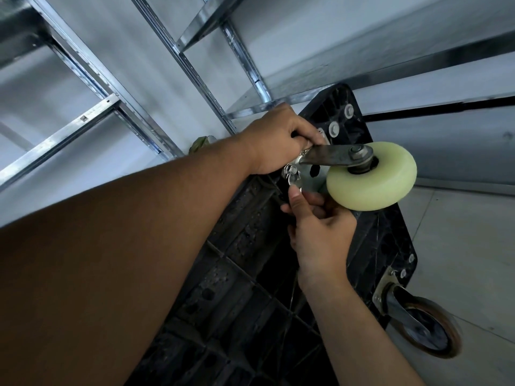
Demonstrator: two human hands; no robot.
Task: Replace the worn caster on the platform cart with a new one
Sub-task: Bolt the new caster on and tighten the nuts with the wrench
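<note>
Caster [372, 176] with pale wheel sits against the ribbed underside of the platform cart [245, 274].
In the head view, my left hand [278, 140] curls around its bracket, and my right hand [320, 235] pinches the lower edge of the mounting plate [312, 174].

Soft, even light fills the room, shadows faint. The pale caster [372, 176] shines brightest; the cart underside [245, 260] sits murky. Shelf rails [83, 118] bow and smear toward the upper left edge.

The black platform cart [237, 274] stands tipped up on the pale tiled floor [468, 246] (ribbed underside showing).
</note>
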